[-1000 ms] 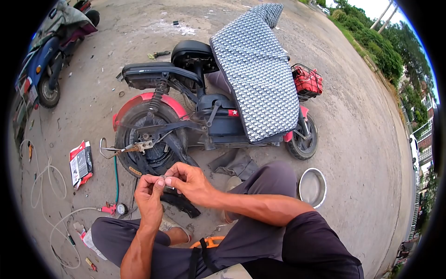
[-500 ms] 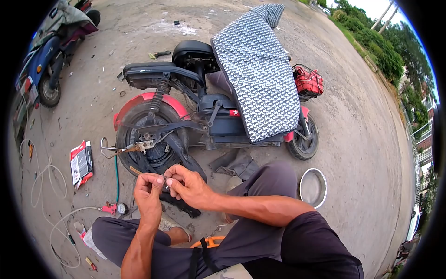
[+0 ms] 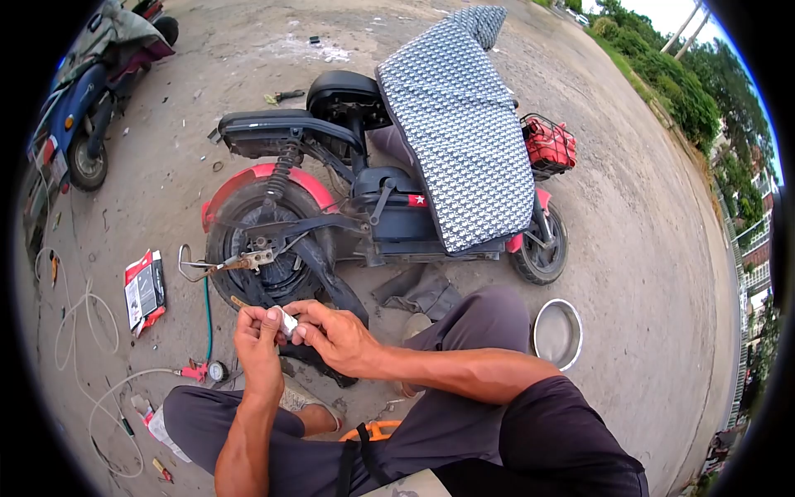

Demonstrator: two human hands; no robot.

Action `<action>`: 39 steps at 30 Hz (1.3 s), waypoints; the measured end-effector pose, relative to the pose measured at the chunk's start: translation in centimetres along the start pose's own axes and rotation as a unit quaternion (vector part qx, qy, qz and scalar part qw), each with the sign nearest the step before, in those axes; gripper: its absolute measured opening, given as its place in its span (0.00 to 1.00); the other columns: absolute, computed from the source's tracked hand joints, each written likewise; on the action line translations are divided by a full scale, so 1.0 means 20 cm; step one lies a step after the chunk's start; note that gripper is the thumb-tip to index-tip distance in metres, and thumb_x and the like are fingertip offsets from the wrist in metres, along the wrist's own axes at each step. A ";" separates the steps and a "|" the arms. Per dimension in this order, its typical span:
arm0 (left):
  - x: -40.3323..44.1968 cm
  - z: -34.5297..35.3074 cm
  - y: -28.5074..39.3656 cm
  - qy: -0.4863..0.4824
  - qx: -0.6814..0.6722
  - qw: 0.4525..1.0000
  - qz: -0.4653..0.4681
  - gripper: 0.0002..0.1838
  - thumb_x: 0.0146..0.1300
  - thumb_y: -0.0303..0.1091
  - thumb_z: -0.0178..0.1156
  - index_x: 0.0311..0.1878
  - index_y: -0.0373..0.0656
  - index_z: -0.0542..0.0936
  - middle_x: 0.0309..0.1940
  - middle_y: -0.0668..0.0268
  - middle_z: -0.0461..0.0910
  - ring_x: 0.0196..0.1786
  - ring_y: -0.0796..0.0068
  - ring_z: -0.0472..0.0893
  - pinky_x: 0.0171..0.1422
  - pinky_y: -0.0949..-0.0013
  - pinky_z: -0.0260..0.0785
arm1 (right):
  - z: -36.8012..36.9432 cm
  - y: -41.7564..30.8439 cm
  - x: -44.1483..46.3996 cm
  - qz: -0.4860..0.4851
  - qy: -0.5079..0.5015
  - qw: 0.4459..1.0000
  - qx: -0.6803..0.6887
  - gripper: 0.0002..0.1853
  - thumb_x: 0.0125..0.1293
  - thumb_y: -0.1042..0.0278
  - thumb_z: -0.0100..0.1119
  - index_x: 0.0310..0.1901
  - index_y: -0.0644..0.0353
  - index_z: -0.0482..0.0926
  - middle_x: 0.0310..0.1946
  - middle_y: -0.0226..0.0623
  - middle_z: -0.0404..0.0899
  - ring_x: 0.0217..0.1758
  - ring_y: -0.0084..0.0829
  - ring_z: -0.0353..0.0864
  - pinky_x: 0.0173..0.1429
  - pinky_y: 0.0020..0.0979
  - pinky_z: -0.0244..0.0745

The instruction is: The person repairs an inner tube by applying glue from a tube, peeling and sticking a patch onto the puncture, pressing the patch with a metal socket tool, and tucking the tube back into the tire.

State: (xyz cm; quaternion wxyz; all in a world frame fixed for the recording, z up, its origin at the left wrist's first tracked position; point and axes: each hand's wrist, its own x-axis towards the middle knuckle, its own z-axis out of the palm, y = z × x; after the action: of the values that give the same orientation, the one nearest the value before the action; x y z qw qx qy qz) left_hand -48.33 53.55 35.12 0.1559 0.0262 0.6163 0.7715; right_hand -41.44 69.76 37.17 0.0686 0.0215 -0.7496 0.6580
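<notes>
My left hand and my right hand meet in front of the scooter's rear wheel. Between their fingertips is a small silvery-white piece, perhaps foil or a patch; its exact kind is too small to tell. Both hands pinch it with thumb and fingers. Just beyond the hands, a black inner tube or tyre strip hangs from the wheel and runs down behind them. The pink-and-black electric scooter stands side-on, with a patterned wind cover over its front.
An air hose gauge with a pink handle lies at the left, near coiled clear hose and a red-black packet. A round metal basin sits at the right. A dark cloth lies under the scooter. Another scooter stands far left.
The silvery-white piece now shows more between my fingertips, where only a tiny bit showed before. My hands have shifted slightly, and the scooter has stayed put.
</notes>
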 end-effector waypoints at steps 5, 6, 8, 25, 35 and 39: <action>-0.01 0.00 0.01 -0.005 -0.030 1.000 -0.010 0.09 0.76 0.34 0.66 0.46 0.44 0.75 0.34 0.72 0.81 0.33 0.85 0.76 0.37 0.77 0.66 | -0.01 -0.03 0.00 0.006 -0.002 1.000 -0.006 0.17 0.76 0.76 0.54 0.64 0.64 0.75 0.40 0.43 0.86 0.46 0.40 0.89 0.53 0.37 0.81; -0.01 0.00 0.01 -0.003 -0.032 0.999 -0.011 0.09 0.76 0.34 0.66 0.47 0.44 0.75 0.35 0.72 0.82 0.33 0.85 0.76 0.37 0.77 0.66 | -0.01 -0.03 0.00 0.001 -0.001 1.000 -0.007 0.17 0.76 0.76 0.55 0.64 0.64 0.75 0.43 0.44 0.86 0.48 0.40 0.89 0.54 0.37 0.82; -0.01 0.01 0.01 -0.003 -0.036 0.999 -0.004 0.09 0.76 0.33 0.65 0.49 0.44 0.75 0.36 0.72 0.82 0.34 0.85 0.77 0.37 0.77 0.67 | -0.01 -0.04 0.00 -0.007 0.003 1.000 -0.009 0.17 0.75 0.76 0.57 0.63 0.64 0.76 0.48 0.45 0.85 0.51 0.40 0.88 0.57 0.36 0.82; -0.03 0.02 0.02 -0.033 -0.005 0.998 -0.053 0.05 0.79 0.33 0.62 0.48 0.42 0.80 0.37 0.73 0.84 0.36 0.87 0.78 0.38 0.79 0.68 | -0.03 -0.06 0.00 0.009 -0.014 1.000 0.007 0.13 0.77 0.71 0.61 0.59 0.66 0.81 0.47 0.40 0.83 0.47 0.30 0.87 0.52 0.33 0.83; -0.03 0.04 0.01 -0.035 -0.023 0.997 -0.066 0.06 0.79 0.34 0.62 0.48 0.43 0.81 0.36 0.74 0.83 0.34 0.89 0.76 0.37 0.80 0.67 | -0.02 -0.02 0.00 -0.018 0.000 1.000 0.005 0.13 0.77 0.70 0.62 0.59 0.64 0.82 0.44 0.39 0.82 0.46 0.31 0.86 0.50 0.34 0.81; -0.03 0.03 0.00 -0.043 -0.035 0.996 -0.077 0.06 0.79 0.34 0.61 0.49 0.43 0.81 0.36 0.74 0.82 0.34 0.89 0.76 0.37 0.81 0.67 | -0.02 0.00 0.00 -0.043 -0.004 0.999 -0.020 0.14 0.76 0.72 0.63 0.60 0.62 0.82 0.42 0.38 0.81 0.44 0.32 0.85 0.49 0.35 0.80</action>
State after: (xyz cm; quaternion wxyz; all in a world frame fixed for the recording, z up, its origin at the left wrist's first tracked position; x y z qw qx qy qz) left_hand -47.63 53.96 35.46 0.2418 0.0061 0.5820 0.7763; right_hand -41.34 70.12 37.12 0.0942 0.0555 -0.7612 0.6393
